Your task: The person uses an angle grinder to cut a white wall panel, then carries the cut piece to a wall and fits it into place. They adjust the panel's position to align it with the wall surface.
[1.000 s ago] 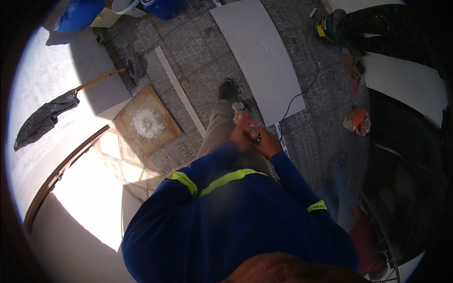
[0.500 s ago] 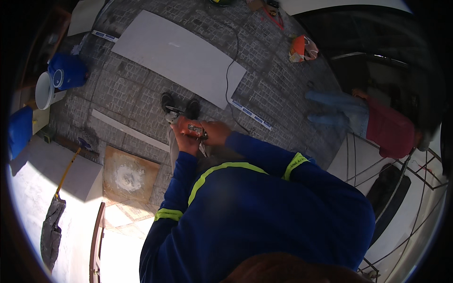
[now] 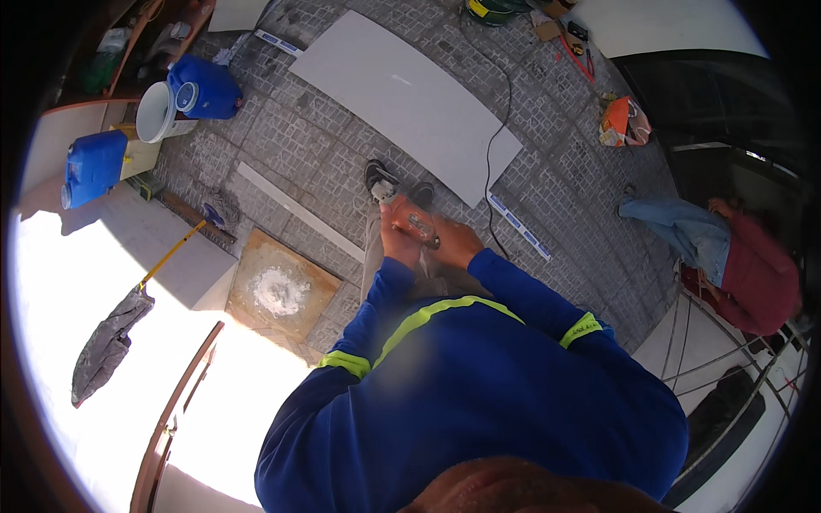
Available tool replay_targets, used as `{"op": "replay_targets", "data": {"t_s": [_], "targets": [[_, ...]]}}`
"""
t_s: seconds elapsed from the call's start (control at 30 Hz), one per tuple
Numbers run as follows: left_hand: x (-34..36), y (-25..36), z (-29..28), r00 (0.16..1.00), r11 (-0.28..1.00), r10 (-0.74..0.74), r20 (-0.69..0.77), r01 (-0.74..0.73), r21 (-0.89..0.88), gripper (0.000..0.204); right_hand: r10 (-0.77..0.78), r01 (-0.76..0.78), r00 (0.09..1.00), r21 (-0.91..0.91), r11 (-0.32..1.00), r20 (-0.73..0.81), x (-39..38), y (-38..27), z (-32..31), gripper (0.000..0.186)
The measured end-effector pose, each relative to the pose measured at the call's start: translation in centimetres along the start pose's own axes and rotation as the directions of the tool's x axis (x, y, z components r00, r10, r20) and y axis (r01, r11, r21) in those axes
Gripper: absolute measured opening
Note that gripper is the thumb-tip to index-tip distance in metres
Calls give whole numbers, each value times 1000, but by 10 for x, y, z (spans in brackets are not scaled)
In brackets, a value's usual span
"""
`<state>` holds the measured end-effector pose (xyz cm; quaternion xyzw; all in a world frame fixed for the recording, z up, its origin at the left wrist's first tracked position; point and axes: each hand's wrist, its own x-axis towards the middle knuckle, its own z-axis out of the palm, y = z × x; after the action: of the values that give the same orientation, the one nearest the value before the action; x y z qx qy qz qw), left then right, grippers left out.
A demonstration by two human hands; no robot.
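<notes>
An orange angle grinder (image 3: 414, 221) is held in front of my belly, its metal head (image 3: 384, 190) pointing away to the left, over my shoe. My left hand (image 3: 398, 239) is wrapped around the body just behind the head. My right hand (image 3: 457, 243) grips the rear end, and its fingers are partly hidden. A black cord (image 3: 488, 175) runs over the paving just beyond my right hand. On the floor ahead lies a large pale flat board (image 3: 406, 103).
White-and-blue strips (image 3: 520, 226) lie by the board. A narrow pale strip (image 3: 299, 210) and a brown panel with white powder (image 3: 280, 291) are at left, near blue jugs (image 3: 205, 88) and a broom (image 3: 171, 254). A person in a red top (image 3: 757, 269) is at right.
My view has swung, so the surroundings sit further right in the picture. The grinder has turned slightly in my hands, and its disc edge shows less. Both hands keep their grip.
</notes>
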<state>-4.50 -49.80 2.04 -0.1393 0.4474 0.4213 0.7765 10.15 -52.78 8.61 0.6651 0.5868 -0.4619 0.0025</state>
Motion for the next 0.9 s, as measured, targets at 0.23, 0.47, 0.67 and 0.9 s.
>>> {"op": "replay_targets", "data": {"t_s": [0.23,0.47,0.67,0.9], "targets": [[-8,24,9,984,984,-107,144,84,157,68,-38,45,997,119,992,-64,6,-14,-29,65],[4,56,-37,820,-426,-569,54,-351,834,62,77,-62,989,115,991,-129,71,-16,-74,73],[0,129,16,765,-410,-621,-172,-130,903,61,-55,140,943,240,961,-328,170,-30,-107,69],[79,271,36,628,-493,-672,-393,15,870,76,113,-95,984,132,987,-139,349,-43,-90,75]]}}
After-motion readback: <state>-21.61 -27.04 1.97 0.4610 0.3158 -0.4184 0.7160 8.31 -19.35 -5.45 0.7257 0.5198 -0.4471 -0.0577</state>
